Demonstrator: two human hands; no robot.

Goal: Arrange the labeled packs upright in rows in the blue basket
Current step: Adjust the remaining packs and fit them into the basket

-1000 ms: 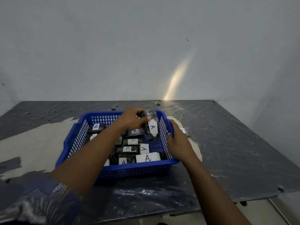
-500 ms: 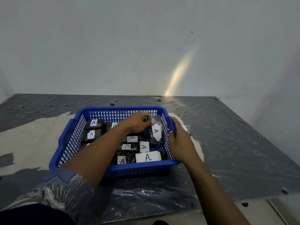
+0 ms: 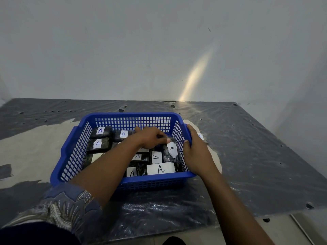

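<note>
A blue mesh basket (image 3: 70, 156) sits on the table and holds several dark packs with white "A" labels. My left hand (image 3: 150, 138) reaches into it and pinches the top of one clear-wrapped dark pack (image 3: 170, 152) standing against the basket's right wall. My right hand (image 3: 196, 151) grips the basket's right rim, thumb inside. Other packs lie in rows: two at the back left (image 3: 100, 132), others near the front (image 3: 160, 168). My left forearm hides the middle packs.
The table is covered with wrinkled dark plastic sheeting (image 3: 247, 156), torn to bare pale board on the left (image 3: 35, 147). One labeled pack (image 3: 200, 136) lies outside, just right of the basket behind my right hand. A grey wall rises behind the table.
My left hand has lowered the held pack from above the rim down into the basket's right side. My right hand stays on the rim.
</note>
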